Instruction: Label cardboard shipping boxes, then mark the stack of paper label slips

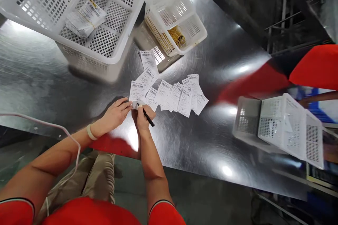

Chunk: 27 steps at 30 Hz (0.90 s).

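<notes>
Gripped in my right hand [144, 115] is a black pen [149, 117], its tip down on the lower part of a white printed slip [138, 90]. My left hand [116, 114] lies flat, fingers stretched out and fingertips at the slip's lower left edge. Just beyond that slip, more barcode slips [148, 59] overlap in a line toward the small basket. To the right, several further slips [185, 102] lie fanned over each other on the shiny metal table [185, 154].
A large white basket [113, 58] with a banded bundle of slips [86, 17] stands at back left. Beside it, a smaller divided basket [158, 24] holds yellow rubber bands [176, 37]. Another white basket [285, 130] sits at right, near a person's red sleeve [314, 66]. A pale cable [66, 132] crosses my left arm.
</notes>
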Each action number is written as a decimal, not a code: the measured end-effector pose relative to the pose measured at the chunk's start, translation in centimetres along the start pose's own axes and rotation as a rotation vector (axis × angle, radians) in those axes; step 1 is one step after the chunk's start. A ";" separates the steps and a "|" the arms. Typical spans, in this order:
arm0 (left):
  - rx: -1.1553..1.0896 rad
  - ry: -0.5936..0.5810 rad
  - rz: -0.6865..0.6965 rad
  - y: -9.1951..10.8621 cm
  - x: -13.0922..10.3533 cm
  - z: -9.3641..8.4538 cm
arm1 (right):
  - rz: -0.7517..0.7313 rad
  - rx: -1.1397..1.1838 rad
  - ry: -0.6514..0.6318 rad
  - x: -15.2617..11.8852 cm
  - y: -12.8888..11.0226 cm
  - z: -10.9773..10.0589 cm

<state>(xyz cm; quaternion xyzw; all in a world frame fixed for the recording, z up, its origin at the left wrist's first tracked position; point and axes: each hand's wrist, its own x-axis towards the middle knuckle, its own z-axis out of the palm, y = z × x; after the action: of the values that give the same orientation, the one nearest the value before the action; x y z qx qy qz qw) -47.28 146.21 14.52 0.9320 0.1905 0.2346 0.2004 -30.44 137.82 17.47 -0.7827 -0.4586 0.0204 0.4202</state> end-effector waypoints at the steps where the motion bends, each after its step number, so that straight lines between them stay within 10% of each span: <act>1: 0.005 -0.006 -0.001 0.0 0.0 0.0 | 0.009 0.000 -0.015 -0.1 0.1 0.0; 14: 0.054 -0.167 0.022 0.4 0.2 -0.5 | -0.034 -0.077 0.151 -0.4 -1.3 -2.2; 20: 0.037 -0.217 0.143 2.8 3.5 0.9 | 0.036 0.004 -0.010 -1.1 0.2 -4.3; 27: 0.001 -0.060 -0.081 -3.6 9.0 -1.0 | 0.019 -0.145 -0.039 0.9 4.7 -5.3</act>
<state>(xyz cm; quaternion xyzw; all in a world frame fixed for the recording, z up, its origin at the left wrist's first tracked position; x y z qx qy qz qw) -41.37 153.53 16.91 0.9302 0.2222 0.1980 0.2148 -24.40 134.01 18.00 -0.8148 -0.4597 0.0063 0.3532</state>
